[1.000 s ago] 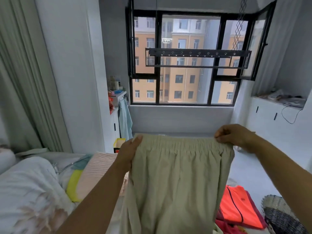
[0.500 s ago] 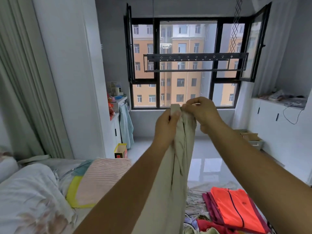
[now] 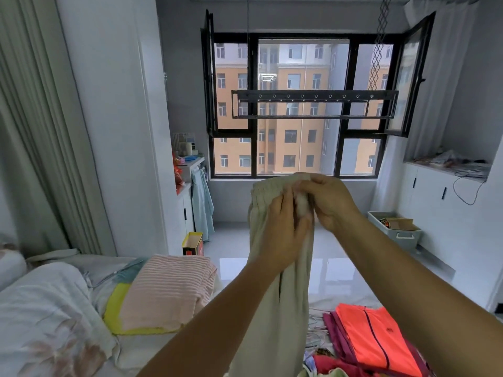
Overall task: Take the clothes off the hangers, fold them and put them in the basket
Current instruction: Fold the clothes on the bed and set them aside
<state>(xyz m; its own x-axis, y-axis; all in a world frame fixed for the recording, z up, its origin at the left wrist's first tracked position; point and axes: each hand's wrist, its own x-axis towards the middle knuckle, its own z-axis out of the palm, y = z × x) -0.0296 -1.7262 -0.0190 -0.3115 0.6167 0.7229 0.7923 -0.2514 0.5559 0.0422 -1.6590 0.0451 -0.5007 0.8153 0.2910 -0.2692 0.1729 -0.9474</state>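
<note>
White bed point(image 3: 54, 303) carries a folded striped cloth point(image 3: 168, 292), an orange top point(image 3: 373, 338) folded at lower right | beige trousers point(image 3: 295, 281) hang above it, now doubled lengthwise, no longer spread wide as a second ago | left hand point(image 3: 283, 232) and right hand point(image 3: 332, 205) meet, both pinching the waistband | we judge the first fold done; basket out of view

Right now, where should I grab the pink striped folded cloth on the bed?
Probably scoop under the pink striped cloth at its right edge, coming from the floor side: it lies flat in stacked layers, so pinching only the top would likely unfold it.
</note>
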